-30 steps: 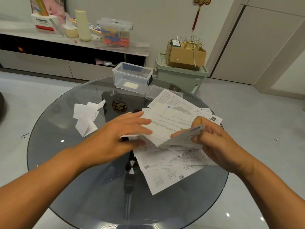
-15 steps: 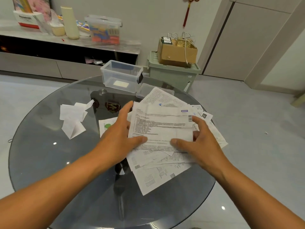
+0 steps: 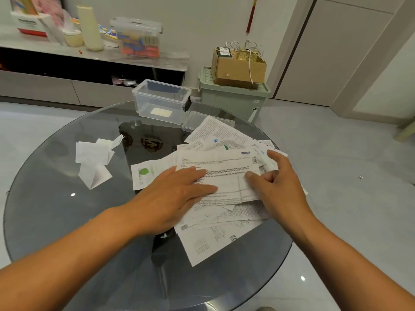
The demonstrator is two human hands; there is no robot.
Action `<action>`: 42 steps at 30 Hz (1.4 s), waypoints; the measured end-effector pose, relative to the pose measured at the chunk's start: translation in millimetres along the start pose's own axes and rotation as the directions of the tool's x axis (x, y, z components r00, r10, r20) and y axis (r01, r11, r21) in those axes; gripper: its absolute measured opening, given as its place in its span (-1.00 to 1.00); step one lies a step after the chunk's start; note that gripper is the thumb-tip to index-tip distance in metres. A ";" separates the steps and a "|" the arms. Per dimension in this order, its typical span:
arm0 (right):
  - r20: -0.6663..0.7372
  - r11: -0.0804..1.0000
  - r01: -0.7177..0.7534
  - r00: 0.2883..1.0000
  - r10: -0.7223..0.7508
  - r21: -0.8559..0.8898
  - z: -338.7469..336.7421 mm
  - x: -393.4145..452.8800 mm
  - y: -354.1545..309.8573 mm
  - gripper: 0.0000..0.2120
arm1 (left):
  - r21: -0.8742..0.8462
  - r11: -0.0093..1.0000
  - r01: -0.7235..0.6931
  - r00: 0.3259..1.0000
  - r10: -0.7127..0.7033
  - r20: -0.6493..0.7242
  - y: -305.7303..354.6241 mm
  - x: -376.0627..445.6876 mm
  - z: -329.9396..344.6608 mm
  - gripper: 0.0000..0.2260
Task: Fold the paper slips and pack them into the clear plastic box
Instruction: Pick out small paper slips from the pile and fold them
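A wide printed paper slip (image 3: 226,173) lies flat on top of a loose pile of slips (image 3: 213,236) on the round glass table (image 3: 62,221). My left hand (image 3: 177,194) rests flat on the slip's left half, fingers straight. My right hand (image 3: 280,187) has its thumb on the slip's right end, next to a vertical crease, with fingers curled at that edge and the index finger out. The clear plastic box (image 3: 157,95) stands open at the table's far edge with one pale folded piece inside. Its lid (image 3: 197,118) lies beside it, partly under slips.
Two or three white folded slips (image 3: 94,162) lie on the left of the table. Behind the table stand a green storage bin (image 3: 233,99) topped by a cardboard box (image 3: 238,68), and a low sideboard (image 3: 94,52) carrying containers.
The wide slip was lifted from the pile, held up in both hands, then laid flat on the pile. My left hand now presses it down.
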State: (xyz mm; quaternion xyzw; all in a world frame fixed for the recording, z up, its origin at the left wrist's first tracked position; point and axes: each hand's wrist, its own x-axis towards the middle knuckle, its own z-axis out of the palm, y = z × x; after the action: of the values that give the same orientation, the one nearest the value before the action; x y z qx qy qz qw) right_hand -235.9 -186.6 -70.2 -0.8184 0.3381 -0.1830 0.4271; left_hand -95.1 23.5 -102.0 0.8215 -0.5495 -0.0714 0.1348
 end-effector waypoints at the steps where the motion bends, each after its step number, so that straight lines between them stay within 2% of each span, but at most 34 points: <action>1: -0.022 0.999 0.026 0.999 -0.025 0.030 0.2 -1.0 -2.2 -0.39 | -0.002 1.000 -0.002 1.000 0.002 0.000 0.8 0.7 -1.1 -0.46; 4: -0.040 0.985 0.104 0.994 -0.100 0.139 1.0 -8.0 -11.5 -0.49 | -0.070 0.997 0.033 0.999 -0.032 0.013 3.9 1.6 -3.1 -0.60; 6: -0.032 0.973 0.132 0.991 -0.128 0.191 4.0 -15.2 -16.7 -0.60 | -0.097 0.993 0.063 0.998 -0.062 0.017 7.0 1.1 -4.1 -0.60; 10: -0.045 0.971 0.118 0.993 -0.111 0.210 12.2 -28.9 -19.7 -0.79 | -0.189 0.961 0.201 0.979 -0.203 0.006 8.0 1.7 -5.6 -0.44; 13: -0.014 0.967 0.145 0.989 -0.145 0.211 13.2 -36.4 -16.6 -0.66 | -0.259 0.930 0.259 0.960 -0.279 -0.039 5.8 1.6 -4.8 -0.28; 16: 0.208 0.951 0.293 0.928 -0.309 0.103 15.1 -40.0 -13.7 -0.55 | -0.368 0.898 0.239 0.952 -0.291 -0.092 7.4 3.6 -8.2 -0.12; 18: 0.338 0.905 0.423 0.860 -0.382 -0.053 19.9 -39.0 -8.8 -0.53 | -0.521 0.844 0.129 0.961 -0.236 -0.145 10.1 5.1 -13.7 -0.07; 20: 0.430 0.820 0.519 0.815 -0.389 -0.242 24.4 -36.3 -2.1 -0.50 | -0.605 0.795 0.055 0.963 -0.202 -0.177 10.5 4.7 -17.4 -0.02; 23: 0.501 0.729 0.570 0.789 -0.355 -0.380 24.8 -31.3 3.2 -0.49 | -0.574 0.809 0.125 0.959 -0.246 -0.139 1.3 1.1 -17.9 0.09; 25: 0.501 0.698 0.590 0.783 -0.370 -0.406 23.2 -28.2 2.5 -0.53 | -0.507 0.853 0.127 0.967 -0.220 -0.127 -6.6 -0.7 -15.7 -0.06; 28: 0.448 0.715 0.589 0.791 -0.417 -0.376 21.3 -24.9 -0.6 -0.64 | -0.402 0.910 0.100 0.969 -0.182 -0.170 -11.5 0.0 -14.9 -0.64; 30: 0.397 0.760 0.547 0.822 -0.408 -0.352 20.1 -22.0 -1.3 -0.62 | -0.387 0.914 0.123 0.962 -0.205 -0.179 -12.4 0.0 -14.0 -0.78; 32: 0.342 0.788 0.513 0.848 -0.404 -0.342 20.3 -19.0 -0.9 -0.61 | -0.497 0.860 0.118 0.964 -0.220 -0.151 -9.5 0.2 -17.8 -0.79; 35: 0.287 0.788 0.545 0.833 -0.473 -0.286 23.5 -15.3 -0.4 -0.72 | -0.616 0.781 0.098 0.991 -0.133 -0.010 -0.1 -4.5 -30.1 -0.76; 36: 0.264 0.785 0.562 0.824 -0.502 -0.261 25.1 -14.4 0.9 -0.79 | -0.595 0.796 0.108 0.993 -0.109 0.034 3.2 -6.8 -33.9 -0.71; 38: 0.247 0.809 0.539 0.838 -0.487 -0.232 27.6 -12.3 2.8 -0.84 | -0.520 0.847 0.114 0.993 -0.086 0.077 5.4 -10.8 -40.7 -0.47; 39: 0.255 0.841 0.497 0.860 -0.442 -0.216 28.4 -11.0 3.3 -0.79 | -0.508 0.853 0.122 0.992 -0.084 0.097 4.7 -12.1 -43.4 -0.38; 40: 0.265 0.878 0.438 0.884 -0.384 -0.190 29.0 -9.9 3.6 -0.71 | -0.522 0.841 0.145 0.988 -0.096 0.119 3.7 -13.0 -44.8 -0.37; 42: 0.269 0.935 0.322 0.923 -0.275 -0.150 29.3 -8.1 3.2 -0.54 | -0.567 0.800 0.195 0.980 -0.139 0.141 4.0 -12.6 -44.1 -0.51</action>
State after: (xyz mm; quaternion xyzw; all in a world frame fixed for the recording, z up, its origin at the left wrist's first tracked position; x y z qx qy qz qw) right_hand -225.6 -165.3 -89.6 -0.9138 0.1700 -0.1111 0.3516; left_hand -91.7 40.0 -59.2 0.7826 -0.4330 -0.2841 0.3454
